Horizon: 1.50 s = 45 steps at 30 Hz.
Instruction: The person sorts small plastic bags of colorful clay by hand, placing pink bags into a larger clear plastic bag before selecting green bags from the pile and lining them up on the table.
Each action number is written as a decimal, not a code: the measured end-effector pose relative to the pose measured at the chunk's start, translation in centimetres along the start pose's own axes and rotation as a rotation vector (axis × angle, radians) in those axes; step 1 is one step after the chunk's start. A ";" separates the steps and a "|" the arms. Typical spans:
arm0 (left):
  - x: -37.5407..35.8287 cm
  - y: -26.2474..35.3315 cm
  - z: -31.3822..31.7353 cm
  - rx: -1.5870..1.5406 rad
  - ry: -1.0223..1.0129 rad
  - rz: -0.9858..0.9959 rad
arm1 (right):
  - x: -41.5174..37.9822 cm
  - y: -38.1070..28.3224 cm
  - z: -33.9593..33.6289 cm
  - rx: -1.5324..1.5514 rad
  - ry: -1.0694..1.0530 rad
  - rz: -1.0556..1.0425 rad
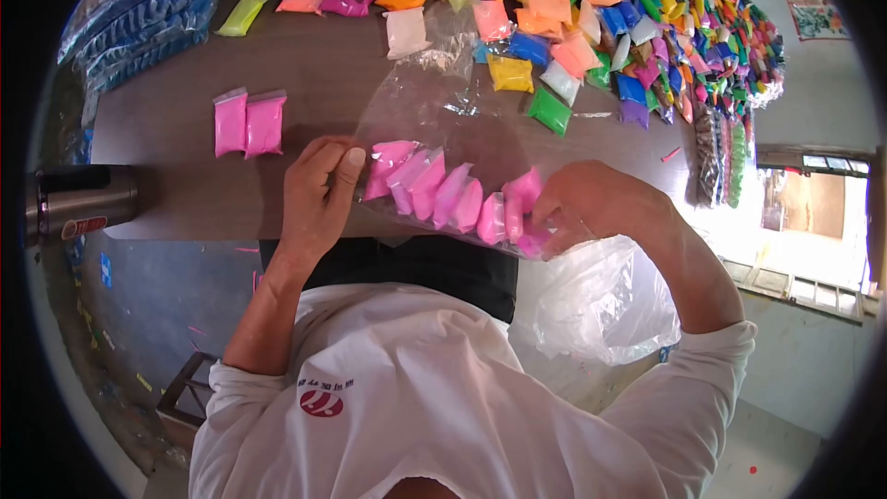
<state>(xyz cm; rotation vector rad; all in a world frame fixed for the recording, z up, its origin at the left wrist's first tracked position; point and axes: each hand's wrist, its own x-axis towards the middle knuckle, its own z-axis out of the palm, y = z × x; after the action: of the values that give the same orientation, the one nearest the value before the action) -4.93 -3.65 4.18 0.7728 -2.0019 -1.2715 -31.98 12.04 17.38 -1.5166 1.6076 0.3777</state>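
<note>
A large clear plastic bag point(397, 102) lies at the table's near edge, with a row of several small pink packets point(430, 185) inside along its lower end. My left hand point(323, 183) pinches the bag's left corner between thumb and fingers. At the other end, my right hand point(596, 203) is closed around the bag's right corner, beside the last pink packets; its fingertips are partly hidden. Two more pink packets point(248, 124) lie side by side on the table, left of my left hand.
A big heap of coloured packets point(554, 9) covers the table's far side and right. Stacked blue packs point(148, 23) stand at the far left. A metal flask point(88, 201) lies at the left edge. A white plastic bag point(596, 305) hangs below the table's near right.
</note>
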 end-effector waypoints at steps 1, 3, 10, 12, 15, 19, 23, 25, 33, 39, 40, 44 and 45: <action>0.0 -0.1 0.0 0.018 -0.005 0.011 | 0.0 0.1 0.0 -0.038 0.021 -0.024; -0.1 -0.2 0.0 0.033 -0.010 0.021 | 0.1 0.4 0.3 -0.111 0.064 -0.070; 0.0 -0.2 0.2 0.035 0.002 0.042 | 0.4 -1.2 1.6 -0.317 0.150 -0.094; 0.0 -0.3 0.2 0.038 0.003 0.047 | 0.3 -1.2 1.6 -0.276 0.120 -0.095; 0.0 -0.2 0.2 0.035 -0.001 0.037 | -0.1 -1.5 0.9 -0.241 0.074 -0.060; -0.1 -0.2 0.1 0.040 -0.006 0.028 | -0.3 0.7 0.5 -0.039 0.029 -0.014; 0.0 -0.2 0.2 0.051 -0.020 0.041 | -0.2 0.8 0.1 -0.080 -0.006 0.004; 0.1 0.0 0.2 0.051 -0.012 0.046 | 0.2 0.2 0.6 -0.244 -0.012 -0.008; 0.1 0.1 0.2 0.045 -0.008 0.027 | 0.4 -0.1 1.3 -0.259 0.017 -0.033; 0.1 0.0 0.2 -0.025 0.010 -0.006 | 0.3 1.0 0.8 -0.321 0.098 -0.018; 0.1 -0.2 0.1 -0.050 0.017 -0.018 | 0.5 1.0 0.6 -0.346 0.179 -0.034; 0.4 -0.3 -0.3 -0.121 0.070 -0.023 | 0.9 1.2 -1.2 -0.372 0.435 -0.191; 0.4 -0.3 -0.3 -0.114 0.076 -0.027 | 0.9 1.2 -1.6 -0.362 0.482 -0.254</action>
<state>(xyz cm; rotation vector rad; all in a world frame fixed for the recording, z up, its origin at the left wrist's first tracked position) -4.90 -4.20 4.05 0.7843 -1.8482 -1.3390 -33.59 10.48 17.22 -2.1902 1.7381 0.1701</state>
